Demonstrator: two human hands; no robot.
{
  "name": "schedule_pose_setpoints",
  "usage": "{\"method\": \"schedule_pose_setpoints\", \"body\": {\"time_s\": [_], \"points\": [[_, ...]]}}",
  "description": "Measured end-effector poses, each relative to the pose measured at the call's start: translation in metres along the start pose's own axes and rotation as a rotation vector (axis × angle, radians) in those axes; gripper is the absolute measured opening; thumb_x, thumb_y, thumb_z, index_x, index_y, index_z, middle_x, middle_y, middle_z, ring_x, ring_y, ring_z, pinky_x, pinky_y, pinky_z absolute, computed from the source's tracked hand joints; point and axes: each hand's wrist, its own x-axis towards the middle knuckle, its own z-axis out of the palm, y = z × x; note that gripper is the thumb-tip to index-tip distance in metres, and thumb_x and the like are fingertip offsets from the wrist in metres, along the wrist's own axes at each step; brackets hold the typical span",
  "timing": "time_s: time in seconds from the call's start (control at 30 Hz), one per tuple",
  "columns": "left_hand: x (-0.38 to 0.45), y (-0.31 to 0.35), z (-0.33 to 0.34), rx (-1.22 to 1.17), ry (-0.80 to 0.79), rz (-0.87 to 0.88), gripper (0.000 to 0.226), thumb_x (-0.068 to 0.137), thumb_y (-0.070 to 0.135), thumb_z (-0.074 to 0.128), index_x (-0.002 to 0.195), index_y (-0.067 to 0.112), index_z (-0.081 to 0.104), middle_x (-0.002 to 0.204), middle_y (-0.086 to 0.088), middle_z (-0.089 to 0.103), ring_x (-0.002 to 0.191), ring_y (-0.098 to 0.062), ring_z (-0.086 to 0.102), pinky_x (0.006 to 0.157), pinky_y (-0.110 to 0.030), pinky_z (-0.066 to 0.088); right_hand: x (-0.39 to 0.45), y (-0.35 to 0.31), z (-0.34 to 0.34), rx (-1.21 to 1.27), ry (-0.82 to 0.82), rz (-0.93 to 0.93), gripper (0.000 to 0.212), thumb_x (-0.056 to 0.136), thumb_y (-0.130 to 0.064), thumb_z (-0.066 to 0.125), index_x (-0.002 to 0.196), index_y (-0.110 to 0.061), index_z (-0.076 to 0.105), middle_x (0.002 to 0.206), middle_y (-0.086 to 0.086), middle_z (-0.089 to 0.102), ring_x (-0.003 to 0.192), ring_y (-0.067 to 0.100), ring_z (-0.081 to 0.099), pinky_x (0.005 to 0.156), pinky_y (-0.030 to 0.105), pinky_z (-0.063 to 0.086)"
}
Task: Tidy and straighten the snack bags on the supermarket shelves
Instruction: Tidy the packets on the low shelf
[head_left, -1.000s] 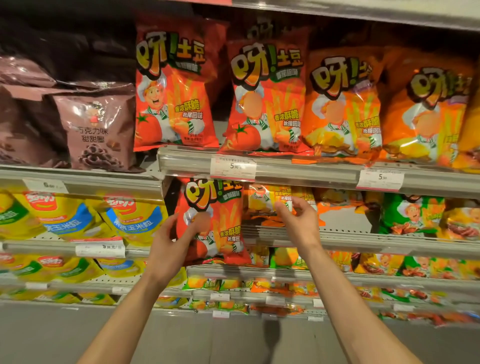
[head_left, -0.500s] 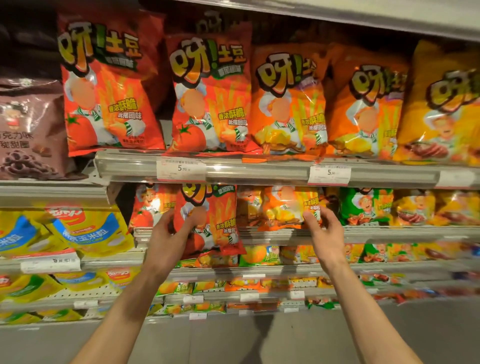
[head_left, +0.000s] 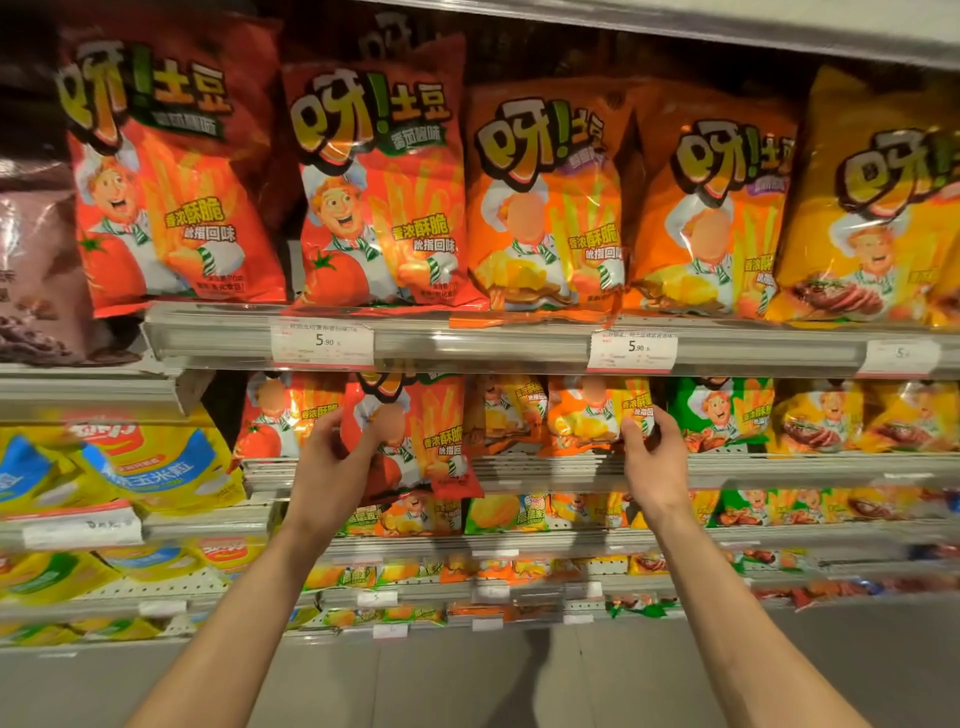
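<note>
My left hand (head_left: 332, 462) grips the left edge of a red tomato snack bag (head_left: 431, 436), which hangs out over the front lip of the second shelf (head_left: 519, 467). Another red bag (head_left: 280, 421) stands behind it to the left. My right hand (head_left: 652, 452) pinches the lower right corner of an orange snack bag (head_left: 592, 415) standing on the same shelf. A second orange bag (head_left: 509, 410) sits between the two held bags, partly hidden.
The upper shelf (head_left: 467, 343) carries large red (head_left: 379, 192), orange (head_left: 545, 208) and yellow bags (head_left: 872, 218) with price tags (head_left: 322, 340) below. Green (head_left: 719, 410) and yellow bags stand right of my right hand. Yellow-blue bags (head_left: 135, 467) fill the left unit. Lower shelves hold several small bags.
The view has swung to the right along the shelves. My right hand moved from the middle orange bags to the right-hand orange bag and took its corner. My left hand kept hold of the red bag.
</note>
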Motion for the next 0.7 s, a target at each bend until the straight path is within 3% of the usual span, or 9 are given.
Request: {"method": "schedule_pose_setpoints", "body": {"time_s": [0.17,0.3,0.4,0.47,0.53,0.57,0.6,0.67,0.7], "points": [[0.000,0.004,0.005,0.002,-0.020,0.043,0.002,0.087,0.058,0.067,0.086,0.057,0.067,0.075,0.019,0.073,0.064,0.003,0.069,0.053,-0.007,0.048,-0.009,-0.001,0.005,-0.150,0.042,-0.078,0.062,0.107,-0.034,0.050,0.158,-0.004,0.031,0.162,0.014,0.035,0.151,0.029,0.030,0.124,0.044,0.027],[0.003,0.000,0.002,0.045,-0.005,0.007,0.023,0.091,0.057,0.067,0.106,0.040,0.067,0.085,0.014,0.075,0.077,0.002,0.071,0.056,-0.006,0.049,-0.034,-0.002,0.008,-0.186,0.146,-0.147,0.058,0.104,-0.033,0.054,0.153,-0.004,0.040,0.153,0.015,0.041,0.144,0.029,0.037,0.121,0.046,0.032],[0.006,0.001,0.001,0.056,-0.017,0.008,0.017,0.092,0.053,0.066,0.104,0.041,0.064,0.085,0.027,0.073,0.078,0.008,0.069,0.056,-0.005,0.048,-0.054,-0.007,0.018,-0.189,0.188,-0.214,0.038,0.102,-0.029,0.060,0.135,-0.011,0.057,0.131,0.009,0.053,0.124,0.024,0.052,0.109,0.044,0.044],[0.006,0.003,0.002,0.058,-0.020,0.021,0.022,0.089,0.056,0.067,0.104,0.041,0.064,0.084,0.026,0.073,0.076,0.009,0.069,0.056,-0.006,0.048,-0.065,-0.016,0.033,-0.104,0.031,-0.191,0.012,0.102,-0.025,0.061,0.112,-0.026,0.068,0.111,-0.004,0.061,0.104,0.016,0.060,0.097,0.040,0.050],[0.009,0.002,0.003,0.055,-0.028,0.014,0.029,0.090,0.056,0.068,0.111,0.038,0.064,0.090,0.015,0.074,0.078,0.006,0.070,0.056,-0.007,0.050,-0.079,-0.032,0.056,0.024,-0.236,-0.127,0.020,0.102,-0.021,0.061,0.097,-0.036,0.072,0.094,-0.016,0.066,0.091,0.010,0.062,0.089,0.029,0.050],[0.010,0.002,0.003,0.062,-0.033,0.008,0.030,0.090,0.055,0.068,0.113,0.037,0.063,0.095,0.013,0.073,0.078,0.007,0.070,0.057,-0.008,0.051,-0.084,-0.037,0.067,0.012,-0.337,-0.136,0.013,0.102,-0.027,0.062,0.104,-0.034,0.072,0.095,-0.019,0.067,0.093,0.008,0.064,0.087,0.021,0.048],[0.012,0.001,0.003,0.075,-0.038,0.004,0.029,0.090,0.056,0.068,0.113,0.038,0.061,0.098,0.014,0.072,0.078,0.008,0.070,0.057,-0.008,0.052,-0.089,-0.045,0.078,-0.046,-0.419,-0.172,0.021,0.100,-0.040,0.062,0.118,-0.031,0.070,0.103,-0.022,0.066,0.098,0.004,0.063,0.087,0.017,0.047],[0.014,-0.001,0.002,0.096,-0.047,0.002,0.033,0.091,0.056,0.068,0.118,0.039,0.059,0.104,0.017,0.071,0.083,0.009,0.070,0.062,-0.011,0.054,-0.097,-0.056,0.101,-0.087,-0.538,-0.177,0.054,0.093,-0.062,0.059,0.136,-0.030,0.060,0.118,-0.023,0.064,0.109,0.000,0.061,0.095,0.023,0.048],[0.015,-0.001,0.000,0.104,-0.057,0.003,0.036,0.091,0.056,0.067,0.122,0.039,0.058,0.107,0.018,0.071,0.086,0.008,0.070,0.066,-0.012,0.055,-0.099,-0.062,0.108,-0.083,-0.559,-0.160,0.058,0.091,-0.065,0.059,0.138,-0.031,0.058,0.120,-0.021,0.066,0.112,0.004,0.062,0.098,0.029,0.049]]}}
